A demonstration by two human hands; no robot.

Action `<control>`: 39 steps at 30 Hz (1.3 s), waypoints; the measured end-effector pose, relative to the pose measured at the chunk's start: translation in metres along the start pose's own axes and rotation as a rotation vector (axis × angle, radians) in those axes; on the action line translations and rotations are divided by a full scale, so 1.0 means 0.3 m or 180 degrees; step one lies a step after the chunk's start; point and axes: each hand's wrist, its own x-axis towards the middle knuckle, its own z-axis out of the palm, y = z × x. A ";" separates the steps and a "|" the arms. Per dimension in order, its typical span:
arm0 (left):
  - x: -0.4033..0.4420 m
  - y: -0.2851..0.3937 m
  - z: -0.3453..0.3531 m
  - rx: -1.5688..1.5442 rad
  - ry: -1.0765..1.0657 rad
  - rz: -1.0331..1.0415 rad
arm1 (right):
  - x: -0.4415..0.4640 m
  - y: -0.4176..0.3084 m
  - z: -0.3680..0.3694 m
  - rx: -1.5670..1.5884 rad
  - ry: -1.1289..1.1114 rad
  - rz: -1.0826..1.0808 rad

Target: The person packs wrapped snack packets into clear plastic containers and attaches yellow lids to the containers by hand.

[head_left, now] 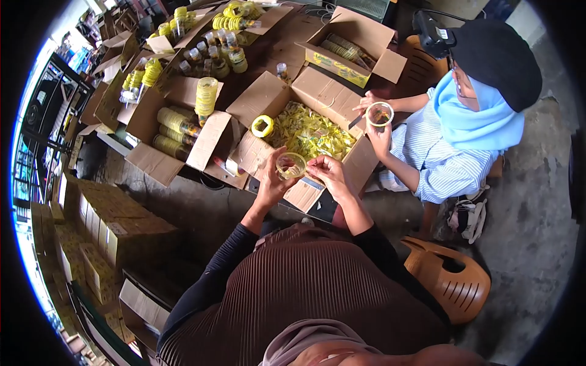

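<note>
One round, clear cup [292,166] is held up over the near edge of an open cardboard box [264,152]. It is see-through with a pale yellowish tint, its mouth turned toward the head camera, and some small pale stuff shows through it, too blurred for me to name. The left hand [270,182] grips it from the left, thumb and fingers curled around the side. The right hand [330,175] has its fingertips pinched together on the right part of the rim.

Inside that box lies a heap of yellow packets [314,131], too many and too tangled to count, and one yellow ring-shaped stack [262,125] sits at its left side. To the right, one other person [452,140] in a striped shirt holds one cup [379,114] with dark contents. To the left stands one open box [146,135] with three stacks of cups [177,121] lying in it and one upright yellow stack [207,97] at its right side. One orange chair [448,280] stands near, on the right.
</note>
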 end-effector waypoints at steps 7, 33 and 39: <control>-0.062 -0.007 -0.039 -0.0514 -0.0056 -0.0393 | 0.030 0.035 -0.025 -0.0757 0.0178 -0.0312; 0.004 0.080 -0.432 -0.0089 -0.0434 0.0292 | 0.107 -0.002 0.116 -0.4105 0.1169 -0.1177; 0.074 0.062 -0.553 0.0171 -0.0785 0.0589 | 0.154 -0.030 0.298 -0.2446 0.0699 -0.1163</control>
